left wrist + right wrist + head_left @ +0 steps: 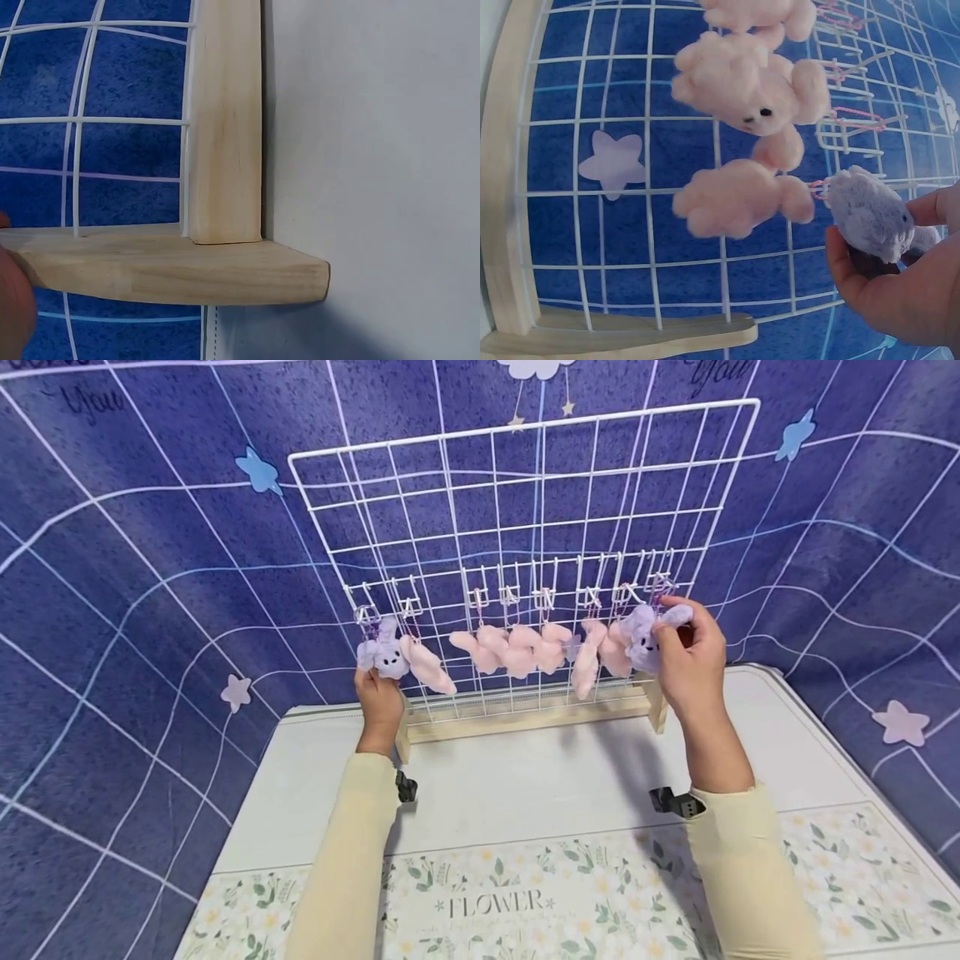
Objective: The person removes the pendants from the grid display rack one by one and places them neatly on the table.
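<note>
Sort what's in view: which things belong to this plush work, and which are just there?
Part of the work:
right purple plush, pinched by the right hand
left purple plush, touched by the left hand
pink plushes
white grid, hooks, wooden base

Just there:
floral table cover
blue backdrop

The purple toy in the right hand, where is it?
In the head view, the purple toy is near the right end of the white rack, held by the right hand, just right of a pink toy.
</note>
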`<state>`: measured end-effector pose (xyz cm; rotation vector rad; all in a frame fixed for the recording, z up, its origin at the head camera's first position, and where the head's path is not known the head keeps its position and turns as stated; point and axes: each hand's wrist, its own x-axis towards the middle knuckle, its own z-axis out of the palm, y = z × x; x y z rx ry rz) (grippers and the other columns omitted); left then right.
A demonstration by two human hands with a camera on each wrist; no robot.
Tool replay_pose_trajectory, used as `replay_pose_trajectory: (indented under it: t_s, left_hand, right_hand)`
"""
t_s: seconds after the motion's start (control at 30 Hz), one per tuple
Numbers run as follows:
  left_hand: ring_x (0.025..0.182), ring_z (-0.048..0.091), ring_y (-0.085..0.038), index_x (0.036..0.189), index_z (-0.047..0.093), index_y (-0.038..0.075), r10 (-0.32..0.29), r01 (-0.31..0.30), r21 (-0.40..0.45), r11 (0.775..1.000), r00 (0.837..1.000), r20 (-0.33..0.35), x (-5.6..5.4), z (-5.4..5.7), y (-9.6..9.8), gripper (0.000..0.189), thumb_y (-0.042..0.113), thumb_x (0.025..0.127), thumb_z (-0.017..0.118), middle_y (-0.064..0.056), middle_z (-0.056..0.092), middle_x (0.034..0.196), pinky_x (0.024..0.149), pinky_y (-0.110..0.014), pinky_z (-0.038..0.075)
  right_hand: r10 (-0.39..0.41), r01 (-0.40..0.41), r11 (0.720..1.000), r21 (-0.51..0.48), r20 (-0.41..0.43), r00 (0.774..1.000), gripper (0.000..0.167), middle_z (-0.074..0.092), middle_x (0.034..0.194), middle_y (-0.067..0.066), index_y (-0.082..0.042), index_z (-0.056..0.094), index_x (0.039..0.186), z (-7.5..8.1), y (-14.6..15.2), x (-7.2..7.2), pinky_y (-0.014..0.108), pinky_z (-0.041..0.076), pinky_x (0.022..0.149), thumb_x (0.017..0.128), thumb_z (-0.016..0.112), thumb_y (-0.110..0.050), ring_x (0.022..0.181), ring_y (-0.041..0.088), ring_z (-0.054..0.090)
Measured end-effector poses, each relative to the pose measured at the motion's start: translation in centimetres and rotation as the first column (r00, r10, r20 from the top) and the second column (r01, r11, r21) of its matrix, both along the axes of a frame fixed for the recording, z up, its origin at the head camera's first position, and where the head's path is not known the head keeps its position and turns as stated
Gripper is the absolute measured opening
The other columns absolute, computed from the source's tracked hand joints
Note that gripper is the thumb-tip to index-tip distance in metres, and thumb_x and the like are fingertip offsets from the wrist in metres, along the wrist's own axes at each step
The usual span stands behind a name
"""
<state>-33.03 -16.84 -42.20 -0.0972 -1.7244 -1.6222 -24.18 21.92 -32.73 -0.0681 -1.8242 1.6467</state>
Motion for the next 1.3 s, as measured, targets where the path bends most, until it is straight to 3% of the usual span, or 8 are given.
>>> replay_pose_trajectory:
  t_s: [0.23, 0.53, 0.7, 0.77, 0.9, 1.0, 1.1, 1.3]
  left_hand:
    - [0.059, 0.044, 0.006, 0.117, 0.059, -0.016, 0.036, -0.036, 0.028, 0.999, 0.999, 0.004, -2.1, -1.9, -0.6, 0.027, 0.001, 0.105, 0.042, 0.025, 0.048, 0.067, 0.061, -0.009, 0.039]
    - [0.056, 0.046, 0.006, 0.12, 0.061, -0.013, 0.032, -0.032, 0.025, 0.999, 0.999, 0.014, -2.1, -2.5, -0.8, 0.028, 0.006, 0.107, 0.045, 0.021, 0.05, 0.067, 0.06, -0.01, 0.042]
    - [0.06, 0.046, 0.006, 0.122, 0.062, -0.011, 0.033, -0.033, -0.002, 0.999, 0.999, -0.017, -2.3, -2.6, -0.9, 0.04, 0.025, 0.112, 0.049, 0.023, 0.054, 0.076, 0.062, -0.01, 0.041]
    - [0.062, 0.046, 0.005, 0.125, 0.062, -0.01, 0.034, -0.034, -0.004, 0.999, 0.999, -0.03, -2.4, -2.5, -1.0, 0.05, 0.035, 0.108, 0.049, 0.023, 0.055, 0.079, 0.063, -0.01, 0.041]
    - [0.061, 0.045, 0.006, 0.123, 0.062, -0.011, 0.065, -0.065, -0.009, 0.998, 0.998, -0.018, -2.7, -2.4, -1.1, 0.04, 0.024, 0.112, 0.047, 0.022, 0.051, 0.074, 0.063, -0.01, 0.04]
    - [0.059, 0.044, 0.007, 0.118, 0.061, -0.013, 0.091, -0.091, -0.009, 0.996, 0.996, 0.003, -2.8, -2.3, -1.3, 0.031, 0.01, 0.11, 0.043, 0.021, 0.046, 0.069, 0.063, -0.01, 0.04]
    - [0.059, 0.045, 0.006, 0.116, 0.061, -0.013, 0.087, -0.087, -0.011, 0.996, 0.996, 0.007, -2.6, -2.1, -1.2, 0.028, 0.007, 0.11, 0.043, 0.021, 0.046, 0.068, 0.063, -0.01, 0.04]
    - [0.058, 0.046, 0.005, 0.121, 0.061, -0.014, 0.051, -0.051, 0.01, 0.999, 0.999, -0.007, -2.3, -2.3, -0.9, 0.027, 0.006, 0.109, 0.046, 0.02, 0.049, 0.07, 0.062, -0.01, 0.042]
  right_hand:
    - [0.013, -0.013, 1.0, -0.009, -0.071, 0.997, 0.036, 0.066, 0.099, -0.014, 0.002, 0.072, 0.126, 0.7, 0.2, 0.8, 0.015, 0.051, 0.079, 0.094, 0.057, 0.006, 0.089, 0.004, 0.062]
    - [0.029, -0.034, 0.999, -0.034, -0.138, 0.99, 0.031, 0.073, 0.104, -0.014, -0.001, 0.075, 0.118, 1.4, 0.3, 1.9, 0.014, 0.053, 0.084, 0.094, 0.057, 0.009, 0.092, 0.003, 0.067]
    - [0.054, -0.055, 0.999, 0.0, -0.153, 0.987, 0.029, 0.073, 0.104, -0.013, 0.003, 0.073, 0.12, 1.9, 0.4, 2.9, 0.013, 0.054, 0.083, 0.095, 0.059, 0.008, 0.09, 0.002, 0.068]
    - [0.068, -0.065, 0.998, 0.025, -0.148, 0.987, 0.029, 0.073, 0.103, -0.013, 0.007, 0.071, 0.122, 2.0, 0.5, 3.2, 0.013, 0.055, 0.08, 0.095, 0.06, 0.007, 0.088, 0.001, 0.067]
    - [0.116, -0.106, 0.979, 0.175, -0.051, 0.992, 0.029, 0.068, 0.099, -0.018, 0.008, 0.068, 0.125, 1.8, 0.8, 3.8, 0.009, 0.054, 0.076, 0.097, 0.063, 0.003, 0.085, -0.003, 0.065]
    - [0.17, -0.18, 0.932, 0.313, 0.057, 0.984, 0.029, 0.065, 0.1, -0.017, 0.005, 0.067, 0.127, 1.1, 1.2, 3.9, 0.007, 0.053, 0.073, 0.098, 0.065, -0.001, 0.084, -0.006, 0.063]
    - [0.214, -0.252, 0.889, 0.383, 0.141, 0.967, 0.027, 0.065, 0.104, -0.005, 0.005, 0.067, 0.125, 0.1, 1.6, 3.8, 0.006, 0.053, 0.074, 0.099, 0.066, -0.003, 0.085, -0.007, 0.062]
    - [0.24, -0.347, 0.83, 0.436, 0.281, 0.929, 0.021, 0.068, 0.109, 0.022, 0.006, 0.067, 0.118, -1.5, 2.7, 3.8, 0.008, 0.052, 0.071, 0.1, 0.067, -0.005, 0.082, -0.007, 0.06]
